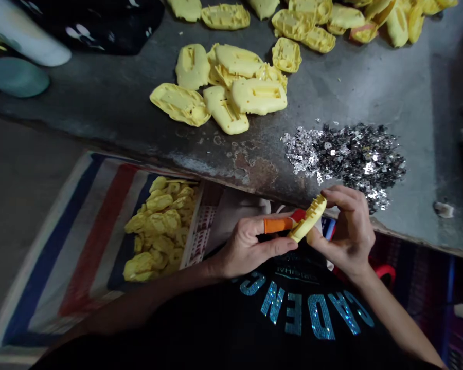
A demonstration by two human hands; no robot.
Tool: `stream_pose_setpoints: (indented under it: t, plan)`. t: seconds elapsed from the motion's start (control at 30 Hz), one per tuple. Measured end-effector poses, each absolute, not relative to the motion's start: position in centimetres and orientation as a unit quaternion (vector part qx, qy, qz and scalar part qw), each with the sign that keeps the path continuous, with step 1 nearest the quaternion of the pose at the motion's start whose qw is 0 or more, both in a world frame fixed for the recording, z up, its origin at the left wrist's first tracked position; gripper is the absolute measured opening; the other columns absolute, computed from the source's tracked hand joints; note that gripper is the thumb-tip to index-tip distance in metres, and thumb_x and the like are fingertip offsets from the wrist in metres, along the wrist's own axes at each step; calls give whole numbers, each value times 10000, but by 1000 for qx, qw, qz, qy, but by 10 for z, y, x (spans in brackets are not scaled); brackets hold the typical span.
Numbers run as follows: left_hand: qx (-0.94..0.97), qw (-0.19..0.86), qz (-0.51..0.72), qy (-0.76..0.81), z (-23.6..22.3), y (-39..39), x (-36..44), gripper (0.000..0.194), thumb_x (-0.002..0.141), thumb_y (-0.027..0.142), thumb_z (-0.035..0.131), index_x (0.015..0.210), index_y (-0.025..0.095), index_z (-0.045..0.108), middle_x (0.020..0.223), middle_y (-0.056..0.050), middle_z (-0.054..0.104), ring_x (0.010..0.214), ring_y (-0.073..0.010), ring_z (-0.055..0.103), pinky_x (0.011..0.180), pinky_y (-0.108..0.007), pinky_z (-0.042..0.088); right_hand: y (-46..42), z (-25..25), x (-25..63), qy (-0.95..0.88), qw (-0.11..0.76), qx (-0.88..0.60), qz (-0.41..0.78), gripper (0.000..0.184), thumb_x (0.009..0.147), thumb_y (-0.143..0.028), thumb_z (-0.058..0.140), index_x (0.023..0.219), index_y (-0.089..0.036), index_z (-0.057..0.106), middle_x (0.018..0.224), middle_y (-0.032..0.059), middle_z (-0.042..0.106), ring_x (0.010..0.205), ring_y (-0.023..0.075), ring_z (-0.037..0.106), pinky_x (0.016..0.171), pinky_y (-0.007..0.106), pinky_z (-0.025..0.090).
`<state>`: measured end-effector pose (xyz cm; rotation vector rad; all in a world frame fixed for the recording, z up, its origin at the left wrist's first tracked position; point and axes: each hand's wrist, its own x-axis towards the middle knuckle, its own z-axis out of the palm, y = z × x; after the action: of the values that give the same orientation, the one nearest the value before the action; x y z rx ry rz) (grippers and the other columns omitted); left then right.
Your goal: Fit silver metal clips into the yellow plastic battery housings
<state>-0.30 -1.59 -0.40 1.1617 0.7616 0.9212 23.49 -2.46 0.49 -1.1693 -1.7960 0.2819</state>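
Observation:
Just off the table's front edge, both hands hold one yellow plastic shell [308,220], tilted with its ribbed inner side toward the left. My left hand [254,239] grips its lower end between thumb and fingers; orange and red covers sit on the fingers. My right hand [347,226] has its fingertips at the upper end and its thumb near the lower side. Whether a small part is between the right fingertips is hidden. Beyond the right hand lies a heap of small shiny metal pieces [347,149]. A pile of similar yellow shells [258,95] lies on the table.
More yellow shells [304,20] lie along the back of the grey table [119,97]. Below left, a striped sack-lined container [92,231] holds many yellow pieces [158,226]. A black bag [96,25] and a dull green object [17,77] are at the upper left.

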Motion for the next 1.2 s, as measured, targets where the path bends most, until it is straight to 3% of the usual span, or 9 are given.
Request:
stream_pose_setpoints:
  t: [0.1,0.27,0.37,0.43,0.6,0.73,1.03,1.1,1.2]
  plan:
    - [447,739,373,339,-8,-11,-7,258,891,342,1051,1095,209,968,1275,-109,938,1209,-297,906,1111,-354,711,-27,6,231,-732,457,-491,122,629,971,-281,868,1570,-314,679,1334,120,749,1211,340,728,944,548,695]
    - [296,869,283,278,-21,-3,-13,583,835,315,1107,1326,265,796,1296,-93,924,1045,-237,907,821,-261,706,-33,7,233,-751,380,-506,189,609,1046,-347,823,1622,-339,626,1418,118,764,1271,341,756,991,560,699]
    - [250,900,266,237,-26,2,-14,747,856,311,1097,1490,308,702,1296,-92,919,1094,-256,914,891,-298,723,-27,9,251,-760,357,-496,222,570,1089,-368,826,1625,-346,636,1436,100,797,1252,310,780,989,513,680]
    - [240,884,314,250,-26,4,-14,789,860,353,1093,1539,329,692,1390,-94,898,1198,-296,904,982,-368,741,-16,9,268,-765,353,-519,146,452,1105,-328,822,1541,-357,708,1360,71,835,1174,290,781,963,489,632]
    - [260,834,387,295,-22,4,-16,698,941,462,1023,1571,355,743,1646,-83,790,1468,-373,802,1078,-450,756,26,-6,293,-760,261,-589,-87,141,1153,-288,730,1217,-361,832,1108,31,831,1049,293,691,936,503,459]
    - [269,824,397,301,-21,-1,-15,708,978,493,986,1621,329,740,1628,-118,803,1486,-381,793,1066,-433,764,48,-15,285,-772,190,-600,-82,120,1164,-322,699,1176,-333,818,1081,46,798,1089,313,646,987,518,437]
    - [266,825,398,302,-13,-3,-8,654,969,512,1000,1551,317,776,1604,-92,821,1459,-366,812,1033,-429,781,5,9,300,-792,167,-584,-56,150,1153,-336,696,1032,-274,759,958,39,755,990,289,628,916,461,379]
    - [273,826,393,299,-11,-2,-5,723,983,576,979,1605,295,740,1596,-121,822,1390,-357,847,949,-380,789,-3,6,302,-788,153,-595,-36,147,1135,-335,710,1012,-270,759,947,42,756,984,290,624,908,457,375]
    - [284,839,364,288,-11,-1,-3,901,987,717,923,1700,242,647,1503,-192,855,1087,-326,926,621,-271,720,-7,-3,303,-775,174,-607,2,118,1129,-330,713,1073,-277,802,1012,50,793,1019,295,659,922,457,405]
